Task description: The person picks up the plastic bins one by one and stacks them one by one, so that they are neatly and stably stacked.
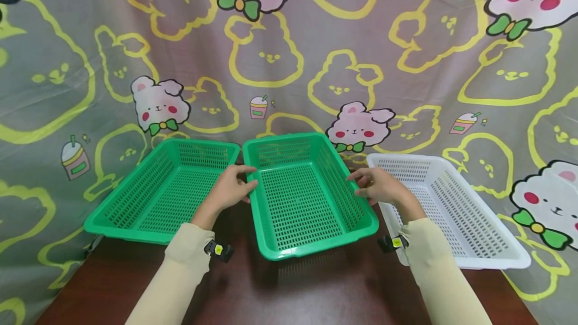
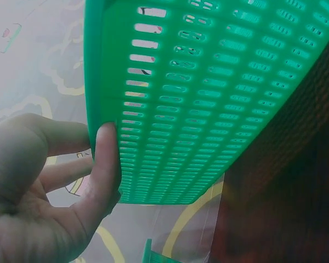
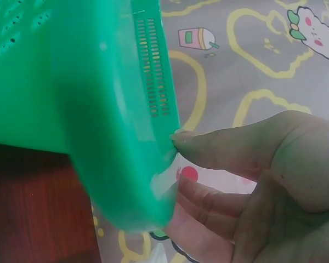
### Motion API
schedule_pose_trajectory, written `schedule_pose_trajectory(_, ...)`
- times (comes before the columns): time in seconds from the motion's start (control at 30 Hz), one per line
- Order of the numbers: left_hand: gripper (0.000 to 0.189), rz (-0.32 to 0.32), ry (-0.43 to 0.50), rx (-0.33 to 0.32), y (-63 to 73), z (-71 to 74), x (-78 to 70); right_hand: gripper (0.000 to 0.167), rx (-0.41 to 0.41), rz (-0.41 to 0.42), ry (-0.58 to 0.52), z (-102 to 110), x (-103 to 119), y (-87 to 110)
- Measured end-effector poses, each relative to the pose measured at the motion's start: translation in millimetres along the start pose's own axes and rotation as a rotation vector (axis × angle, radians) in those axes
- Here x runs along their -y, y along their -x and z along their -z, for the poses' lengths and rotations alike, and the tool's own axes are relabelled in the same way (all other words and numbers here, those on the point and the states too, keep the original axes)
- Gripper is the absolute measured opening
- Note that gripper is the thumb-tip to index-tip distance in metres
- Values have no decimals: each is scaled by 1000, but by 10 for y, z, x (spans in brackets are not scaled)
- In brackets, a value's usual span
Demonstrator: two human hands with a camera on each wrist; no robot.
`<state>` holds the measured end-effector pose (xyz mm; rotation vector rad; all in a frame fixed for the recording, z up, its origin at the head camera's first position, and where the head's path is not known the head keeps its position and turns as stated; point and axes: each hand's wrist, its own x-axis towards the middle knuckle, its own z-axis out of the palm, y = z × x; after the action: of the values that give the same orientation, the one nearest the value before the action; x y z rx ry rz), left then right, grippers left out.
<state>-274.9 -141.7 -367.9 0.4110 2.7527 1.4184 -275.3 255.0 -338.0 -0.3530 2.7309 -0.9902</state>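
A green plastic basket (image 1: 302, 204) with slotted walls is in the middle of the head view, held between both hands. Its near end appears raised off the table, with a shadow below. My left hand (image 1: 229, 187) pinches its left rim; in the left wrist view one digit of the left hand (image 2: 44, 203) lies against the outer wall and others go behind the rim. On the opposite side, my right hand (image 1: 379, 184) grips the right rim. In the right wrist view the thumb of the right hand (image 3: 268, 181) presses the rim's edge, while the other fingers are partly hidden behind it.
Another green basket (image 1: 135, 233) stands to the left, close beside the held one. A white basket (image 1: 492, 262) stands to the right, partly behind my right hand. All are on a dark red-brown table (image 1: 316, 295). Behind hangs a grey cartoon-print cloth (image 1: 280, 99).
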Motion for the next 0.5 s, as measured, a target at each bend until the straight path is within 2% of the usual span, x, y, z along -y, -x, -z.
schedule_pose_trajectory(0.5, 45, -10, -39, 20, -145, -89, 27, 38, 12, -50, -21, -26, -28, 100)
